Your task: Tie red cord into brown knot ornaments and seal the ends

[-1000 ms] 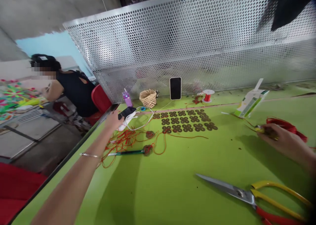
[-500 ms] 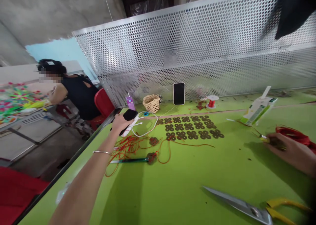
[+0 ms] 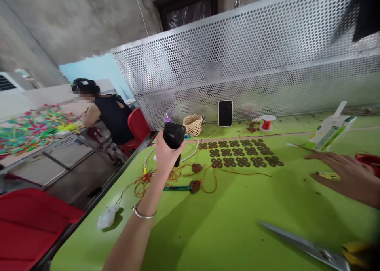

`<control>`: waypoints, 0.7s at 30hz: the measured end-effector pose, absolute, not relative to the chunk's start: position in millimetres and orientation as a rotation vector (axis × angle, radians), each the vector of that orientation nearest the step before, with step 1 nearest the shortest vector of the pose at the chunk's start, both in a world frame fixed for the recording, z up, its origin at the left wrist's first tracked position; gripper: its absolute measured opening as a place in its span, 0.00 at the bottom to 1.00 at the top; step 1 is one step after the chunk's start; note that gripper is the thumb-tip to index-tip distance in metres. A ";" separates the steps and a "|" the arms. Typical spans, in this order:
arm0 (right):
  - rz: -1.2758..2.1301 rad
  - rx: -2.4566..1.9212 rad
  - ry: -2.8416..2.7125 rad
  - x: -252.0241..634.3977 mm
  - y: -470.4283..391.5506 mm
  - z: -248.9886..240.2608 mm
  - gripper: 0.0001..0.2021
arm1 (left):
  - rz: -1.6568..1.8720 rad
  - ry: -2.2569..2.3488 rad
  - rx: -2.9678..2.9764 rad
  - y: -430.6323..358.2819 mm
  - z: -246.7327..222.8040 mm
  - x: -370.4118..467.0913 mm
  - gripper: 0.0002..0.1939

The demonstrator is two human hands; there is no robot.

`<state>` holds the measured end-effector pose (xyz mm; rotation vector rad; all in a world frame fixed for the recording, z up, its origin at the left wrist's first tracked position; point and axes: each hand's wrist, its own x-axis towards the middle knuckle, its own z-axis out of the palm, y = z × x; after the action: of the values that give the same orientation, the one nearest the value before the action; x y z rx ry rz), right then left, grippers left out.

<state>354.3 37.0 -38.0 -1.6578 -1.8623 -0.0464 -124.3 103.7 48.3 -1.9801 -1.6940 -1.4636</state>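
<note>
My left hand [image 3: 166, 154] is closed round a black phone-like object [image 3: 174, 134], held above the green table near a white cable [image 3: 190, 154]. Red cords [image 3: 145, 178] lie tangled below it, with a dark coin cluster [image 3: 195, 186] beside a green pen [image 3: 176, 188]. At the right, my right hand [image 3: 346, 178] has its fingers stretched apart over the table, next to a small yellow item [image 3: 328, 176]; nothing is gripped between the fingers. Rows of dark coin clusters [image 3: 236, 152] lie mid-table. Large scissors [image 3: 308, 245] rest at the lower right.
Along the back stand a woven basket [image 3: 192, 125], an upright phone [image 3: 225, 113], a red thread spool [image 3: 266, 123] and a carton [image 3: 329, 132]. A perforated metal screen [image 3: 252, 57] rises behind. A person [image 3: 111, 116] sits at the left. A white device [image 3: 107, 217] lies near the left edge.
My left hand has lifted the black object off the table and tilted it. My right hand has opened, its fingers now spread. The view has shifted left.
</note>
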 end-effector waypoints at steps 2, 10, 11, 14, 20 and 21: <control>0.135 -1.496 -2.055 296.9 35.5 -2.4 0.20 | -1.456 -1.667 -1.975 96.7 49.4 -121.7 0.33; 0.887 -0.907 -2.112 45.0 57.1 47.5 0.27 | -1.590 -1.662 -1.973 88.7 43.9 -123.1 0.35; 0.914 -0.881 -2.074 22.8 62.5 39.7 0.30 | -1.610 -1.656 -1.945 89.2 43.5 -125.5 0.36; 1.029 -0.762 -1.966 -27.4 78.8 13.7 0.42 | -1.671 -1.692 -1.847 91.9 42.1 -135.9 0.36; 1.352 -0.421 -1.550 -64.7 98.2 -20.3 0.49 | -1.734 -1.917 -1.870 97.4 35.9 -150.1 0.32; 1.393 -0.423 -1.492 -65.6 99.4 -22.9 0.47 | -1.741 -1.926 -1.888 98.0 34.9 -150.0 0.29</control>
<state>-65.6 99.4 -22.9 -0.4233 -1.4917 1.3932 -150.0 98.0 34.9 -1.8884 -1.9255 -1.7405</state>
